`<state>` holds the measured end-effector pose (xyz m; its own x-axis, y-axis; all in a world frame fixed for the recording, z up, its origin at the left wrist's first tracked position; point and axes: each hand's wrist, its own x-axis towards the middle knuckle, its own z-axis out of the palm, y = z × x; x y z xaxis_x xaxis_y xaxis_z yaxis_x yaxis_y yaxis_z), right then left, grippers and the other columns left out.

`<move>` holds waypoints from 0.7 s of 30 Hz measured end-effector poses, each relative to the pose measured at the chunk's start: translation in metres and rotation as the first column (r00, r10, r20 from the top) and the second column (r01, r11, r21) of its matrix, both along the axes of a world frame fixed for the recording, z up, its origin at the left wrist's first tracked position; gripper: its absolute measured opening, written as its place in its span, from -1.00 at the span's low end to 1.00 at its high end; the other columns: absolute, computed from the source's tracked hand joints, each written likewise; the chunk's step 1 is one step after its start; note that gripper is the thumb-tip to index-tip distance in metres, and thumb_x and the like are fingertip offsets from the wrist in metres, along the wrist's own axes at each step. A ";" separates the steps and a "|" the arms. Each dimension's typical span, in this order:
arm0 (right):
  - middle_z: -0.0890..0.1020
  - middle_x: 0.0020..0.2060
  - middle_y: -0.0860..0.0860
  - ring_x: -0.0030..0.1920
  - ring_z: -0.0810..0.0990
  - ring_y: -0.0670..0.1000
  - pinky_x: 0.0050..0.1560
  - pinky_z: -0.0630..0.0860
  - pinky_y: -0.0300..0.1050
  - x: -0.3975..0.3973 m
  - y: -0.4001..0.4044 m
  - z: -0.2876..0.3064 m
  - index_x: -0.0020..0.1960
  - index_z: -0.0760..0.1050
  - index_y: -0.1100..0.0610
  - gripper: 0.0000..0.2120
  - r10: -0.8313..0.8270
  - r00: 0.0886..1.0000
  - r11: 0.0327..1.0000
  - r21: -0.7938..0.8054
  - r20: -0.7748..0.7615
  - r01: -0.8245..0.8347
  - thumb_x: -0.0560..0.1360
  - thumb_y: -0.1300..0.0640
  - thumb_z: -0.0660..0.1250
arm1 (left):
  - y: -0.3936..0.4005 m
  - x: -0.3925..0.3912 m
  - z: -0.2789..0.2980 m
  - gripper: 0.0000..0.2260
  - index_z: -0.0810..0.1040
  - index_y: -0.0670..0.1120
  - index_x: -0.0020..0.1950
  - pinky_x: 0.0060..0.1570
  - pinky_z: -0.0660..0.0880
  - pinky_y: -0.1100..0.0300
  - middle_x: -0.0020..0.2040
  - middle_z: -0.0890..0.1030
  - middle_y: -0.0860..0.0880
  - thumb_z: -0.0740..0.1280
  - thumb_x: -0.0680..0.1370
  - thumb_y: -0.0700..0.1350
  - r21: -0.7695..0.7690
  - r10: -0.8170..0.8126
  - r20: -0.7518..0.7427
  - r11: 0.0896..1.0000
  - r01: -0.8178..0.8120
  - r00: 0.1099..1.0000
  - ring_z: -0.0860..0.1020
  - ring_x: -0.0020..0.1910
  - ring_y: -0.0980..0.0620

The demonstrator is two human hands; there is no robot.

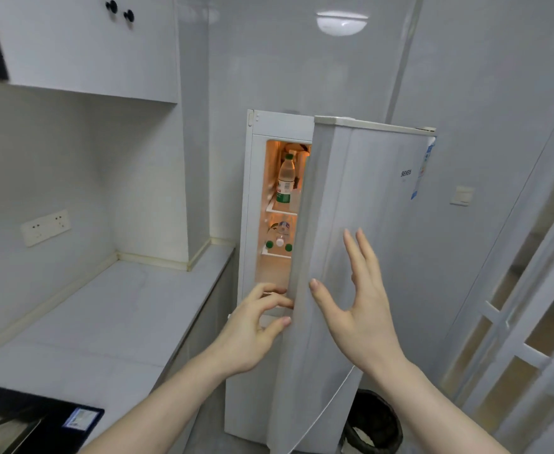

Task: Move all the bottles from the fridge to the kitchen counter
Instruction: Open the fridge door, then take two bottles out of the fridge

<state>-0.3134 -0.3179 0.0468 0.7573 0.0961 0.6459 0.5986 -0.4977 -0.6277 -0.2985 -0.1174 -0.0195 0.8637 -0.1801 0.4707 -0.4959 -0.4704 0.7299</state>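
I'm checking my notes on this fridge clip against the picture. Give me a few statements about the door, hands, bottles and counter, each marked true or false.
1. The white fridge door is partly open. True.
2. The left hand curls its fingers round the door's edge. True.
3. The right hand holds a bottle. False: it is open with spread fingers in front of the door, holding nothing.
4. A clear plastic bottle with a green cap and green label stands upright on the upper shelf. True.
5. Bottles already stand on the pale grey kitchen counter. False: none is visible there; bottles lying on their sides show on the lower shelf.
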 end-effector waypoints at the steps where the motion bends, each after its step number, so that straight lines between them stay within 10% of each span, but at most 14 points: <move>1: 0.03 0.63 -0.26 0.58 0.03 -0.32 0.48 0.17 -0.26 -0.005 -0.004 0.002 0.65 0.08 -0.15 -0.15 -0.017 1.000 1.000 0.006 0.013 0.016 0.51 -0.07 0.49 | -0.005 -0.005 0.003 -0.77 0.63 0.17 0.16 0.12 0.38 0.55 0.30 0.47 0.18 0.39 0.61 -0.15 0.013 -0.031 -0.006 0.999 0.031 1.000 0.43 0.37 0.24; 8: 0.08 0.63 -0.26 0.61 0.10 -0.19 0.51 0.35 0.19 -0.024 -0.042 -0.002 0.67 0.00 -0.09 -0.03 -0.109 0.993 0.992 0.071 0.035 0.106 0.48 0.16 0.53 | -0.013 0.017 0.017 -0.80 0.62 0.17 0.14 0.30 0.48 0.13 0.19 0.56 0.25 0.37 0.62 -0.14 -0.025 0.068 -0.077 0.997 -0.070 0.995 0.51 0.23 0.27; 21: 0.29 0.57 -0.14 0.56 0.26 -0.16 0.56 0.31 0.05 -0.058 -0.106 -0.015 0.67 0.07 0.01 -0.30 -0.287 0.956 0.941 0.203 0.052 0.272 0.63 0.27 0.27 | -0.090 0.063 0.005 -0.53 0.37 0.02 0.52 0.35 0.42 0.12 0.50 0.39 0.04 0.36 0.62 0.02 0.335 0.055 -0.276 0.941 0.043 0.960 0.43 0.41 0.01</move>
